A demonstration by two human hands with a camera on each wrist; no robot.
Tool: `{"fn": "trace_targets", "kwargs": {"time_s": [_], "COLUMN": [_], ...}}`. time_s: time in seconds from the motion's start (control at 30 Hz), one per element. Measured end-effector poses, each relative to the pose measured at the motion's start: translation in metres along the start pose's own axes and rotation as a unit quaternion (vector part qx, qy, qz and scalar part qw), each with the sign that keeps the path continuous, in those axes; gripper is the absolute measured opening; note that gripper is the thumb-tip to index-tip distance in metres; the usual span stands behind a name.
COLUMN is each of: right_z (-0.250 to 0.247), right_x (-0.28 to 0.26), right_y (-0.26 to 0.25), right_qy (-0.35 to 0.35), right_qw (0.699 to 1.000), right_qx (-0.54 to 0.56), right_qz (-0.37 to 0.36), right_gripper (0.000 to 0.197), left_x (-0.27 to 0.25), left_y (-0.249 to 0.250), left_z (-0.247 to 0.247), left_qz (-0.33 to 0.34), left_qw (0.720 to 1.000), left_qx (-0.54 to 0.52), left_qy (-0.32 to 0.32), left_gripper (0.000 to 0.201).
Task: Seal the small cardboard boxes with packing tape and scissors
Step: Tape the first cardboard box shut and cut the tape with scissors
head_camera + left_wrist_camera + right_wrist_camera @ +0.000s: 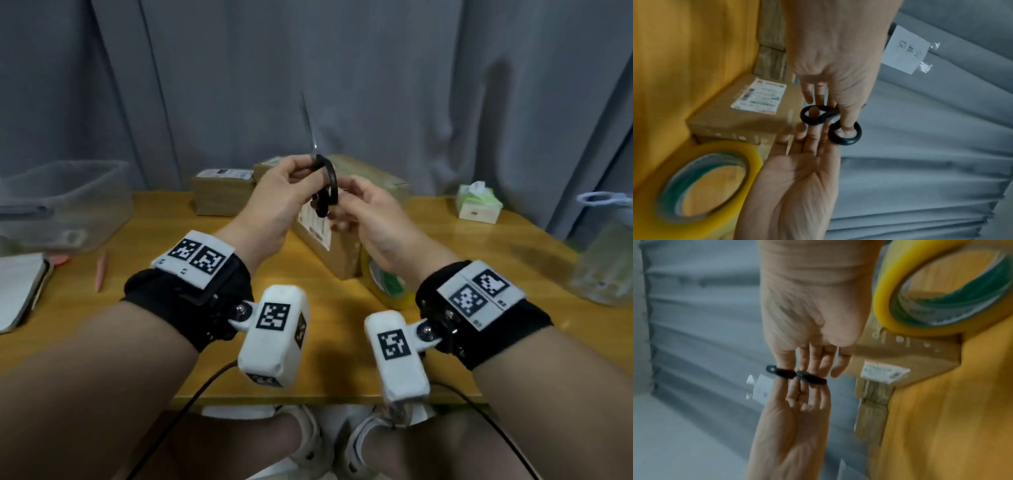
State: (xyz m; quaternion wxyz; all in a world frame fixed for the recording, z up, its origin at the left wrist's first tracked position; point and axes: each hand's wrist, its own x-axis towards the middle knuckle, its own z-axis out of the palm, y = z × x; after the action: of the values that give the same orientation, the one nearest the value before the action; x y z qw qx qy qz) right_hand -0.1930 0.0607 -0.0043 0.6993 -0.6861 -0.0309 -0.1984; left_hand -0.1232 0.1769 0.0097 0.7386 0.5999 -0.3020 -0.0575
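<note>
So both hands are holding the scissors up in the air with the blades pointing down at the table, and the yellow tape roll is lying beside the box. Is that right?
Not quite. The blades of the scissors point up, toward the curtain, not down; the head view shows this. The rest holds: the left hand and right hand both hold the black handles, and the tape roll lies beside the box on the table.

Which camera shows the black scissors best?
The head view: only there do the whole scissors show, blades pointing up, handles between the left hand and right hand. The left wrist view shows just the two handle rings; the right wrist view shows them edge-on and blurred.
</note>
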Motion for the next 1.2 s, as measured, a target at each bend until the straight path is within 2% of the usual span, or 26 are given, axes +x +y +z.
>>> {"fn": "trace_targets", "kwargs": {"time_s": [0.1, 0.17, 0.23, 0.27, 0.3, 0.37, 0.4, 0.47, 0.57, 0.63, 0.73, 0.8, 0.83, 0.93, 1.0, 1.07, 1.1, 1.2], "right_z": [-0.037, -0.06, -0.082, -0.091, -0.1, -0.115, -0.121, -0.13, -0.133, -0.13, -0.124, -0.12, -0.119, -0.117, -0.118, -0.116, -0.114, -0.107], "right_x": [-0.002, -0.002, 0.0, 0.003, 0.006, 0.016, 0.022, 0.034, 0.044, 0.049, 0.062, 0.074, 0.078, 0.078, 0.077, 0.078, 0.078, 0.075], "right_y": [-0.015, -0.023, -0.028, -0.031, -0.033, -0.034, -0.032, -0.027, -0.025, -0.028, -0.03, -0.024, -0.02, -0.008, -0.004, -0.003, -0.002, -0.002], "right_qy": [-0.017, -0.023, 0.008, 0.04, 0.078, 0.14, 0.157, 0.175, 0.177, 0.152, 0.081, 0.02, -0.003, 0.006, 0.034, 0.047, 0.054, 0.086], "right_qw": [1.0, 0.998, 0.992, 0.987, 0.981, 0.962, 0.948, 0.912, 0.873, 0.855, 0.853, 0.859, 0.87, 0.913, 0.927, 0.919, 0.91, 0.89], "right_qx": [0.005, -0.052, -0.124, -0.155, -0.177, -0.233, -0.277, -0.371, -0.453, -0.492, -0.512, -0.51, -0.493, -0.408, -0.375, -0.393, -0.411, -0.448], "right_qz": [0.008, 0.011, 0.008, 0.004, 0.002, -0.006, -0.01, -0.008, -0.026, -0.058, -0.061, -0.039, -0.027, 0.002, 0.002, 0.004, 0.004, 0.006], "right_gripper": [0.047, 0.049, 0.047, 0.049, 0.049, 0.047, 0.043, 0.032, 0.04, 0.042, 0.047, 0.05, 0.05, 0.044, 0.041, 0.041, 0.041, 0.042], "left_x": [0.001, 0.007, 0.017, 0.024, 0.03, 0.039, 0.043, 0.052, 0.065, 0.072, 0.083, 0.09, 0.091, 0.083, 0.071, 0.056, 0.049, 0.043], "left_y": [0.01, 0.011, 0.007, 0.002, -0.005, -0.02, -0.029, -0.047, -0.062, -0.063, -0.06, -0.059, -0.059, -0.064, -0.066, -0.065, -0.063, -0.065], "left_z": [0.028, 0.041, 0.046, 0.046, 0.045, 0.044, 0.044, 0.045, 0.037, 0.026, 0.015, 0.018, 0.022, 0.033, 0.038, 0.047, 0.051, 0.06], "left_qz": [0.006, -0.008, -0.001, 0.019, 0.023, -0.045, -0.078, -0.079, 0.002, 0.014, 0.017, 0.017, 0.014, -0.025, -0.112, -0.213, -0.24, -0.238], "left_qw": [0.994, 0.985, 0.978, 0.965, 0.937, 0.885, 0.875, 0.878, 0.896, 0.917, 0.915, 0.912, 0.915, 0.915, 0.926, 0.941, 0.946, 0.962], "left_qx": [0.056, 0.1, 0.171, 0.252, 0.348, 0.463, 0.477, 0.468, 0.437, 0.376, 0.354, 0.364, 0.374, 0.402, 0.357, 0.251, 0.204, 0.13], "left_qy": [-0.091, -0.144, -0.117, -0.073, -0.035, -0.021, -0.04, -0.066, -0.081, -0.128, -0.194, -0.185, -0.153, -0.028, -0.047, -0.08, -0.08, -0.031], "left_gripper": [0.025, 0.03, 0.035, 0.037, 0.04, 0.056, 0.065, 0.068, 0.053, 0.044, 0.041, 0.042, 0.043, 0.04, 0.045, 0.038, 0.034, 0.03]}}
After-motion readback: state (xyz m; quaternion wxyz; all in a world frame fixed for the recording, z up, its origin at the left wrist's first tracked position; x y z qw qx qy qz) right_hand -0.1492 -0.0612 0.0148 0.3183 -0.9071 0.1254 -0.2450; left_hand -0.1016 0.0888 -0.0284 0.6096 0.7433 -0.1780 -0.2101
